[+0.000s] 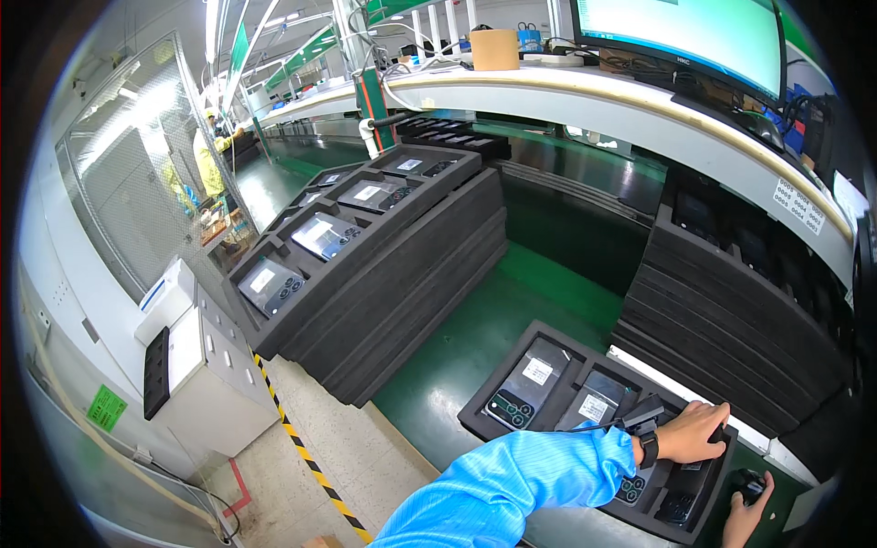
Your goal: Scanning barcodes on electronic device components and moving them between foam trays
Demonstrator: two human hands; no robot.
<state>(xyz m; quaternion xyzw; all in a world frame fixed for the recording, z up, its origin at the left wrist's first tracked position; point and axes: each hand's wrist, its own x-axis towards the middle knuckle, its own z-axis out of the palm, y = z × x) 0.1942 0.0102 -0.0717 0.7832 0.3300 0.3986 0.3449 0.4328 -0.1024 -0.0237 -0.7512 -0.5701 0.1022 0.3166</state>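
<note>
My left hand (692, 433), in a blue sleeve (512, 484) with a black strap at the wrist, reaches over the right end of a black foam tray (477, 407). Its fingers are curled down at the tray's far right rim, around something dark that I cannot make out. Phones lie back up in the tray's compartments. The leftmost phone (530, 384) shows a white label and a camera cluster; the second phone (594, 402) is partly covered by my arm and a small black device on the wrist. Right of the tray, my right hand (749, 517) is closed around a small black object (749, 484).
A tall stack of black foam trays (411, 274) with phones on top stands at the left on the green surface. Another tray stack (713, 310) is under the curved bench (639, 96) at right. The bench carries a monitor (685, 41) and a tape roll (494, 49). A white cabinet (224, 384) stands far left.
</note>
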